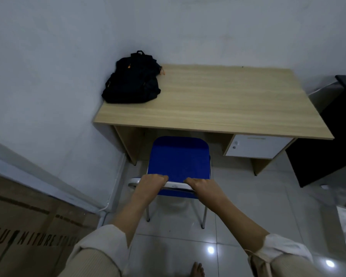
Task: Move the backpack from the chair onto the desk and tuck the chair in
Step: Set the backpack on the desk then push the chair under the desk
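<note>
A black backpack (132,78) with orange zip pulls lies on the far left corner of the light wooden desk (224,100), against the wall. The blue chair (179,156) with a metal frame stands in front of the desk's knee space, its seat front just under the desk edge. My left hand (153,181) and my right hand (200,184) both grip the top rail of the chair's backrest, side by side.
A white drawer unit (258,146) hangs under the desk's right side. A black cabinet (332,140) stands to the right. A cardboard box (24,226) leans at the left wall. A bare foot (197,269) rests on the glossy tiled floor.
</note>
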